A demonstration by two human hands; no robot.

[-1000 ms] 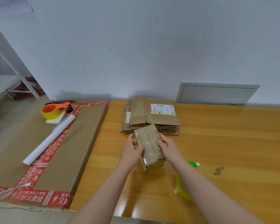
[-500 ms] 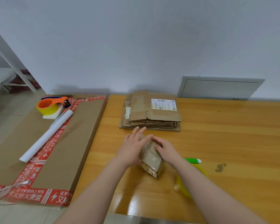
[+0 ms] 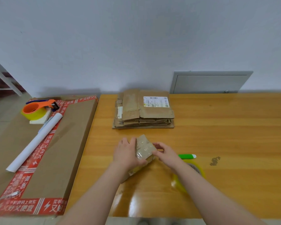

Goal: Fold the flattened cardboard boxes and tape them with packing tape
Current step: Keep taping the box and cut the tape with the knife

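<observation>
1. The small box (image 3: 143, 149) is held at the table (image 3: 217, 135), clasped by the left hand (image 3: 127, 157) and pinched by the right hand (image 3: 166, 154).
2. It is judged light, crushable and tape-slick; opposite side walls are best gripped.

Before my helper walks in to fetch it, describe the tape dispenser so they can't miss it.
Left of the wooden table lies a large flat carton edged in red tape. At its far corner, beside a white tube, sits the tape dispenser: orange-handled, unlike the loose yellow roll on the table.
</observation>
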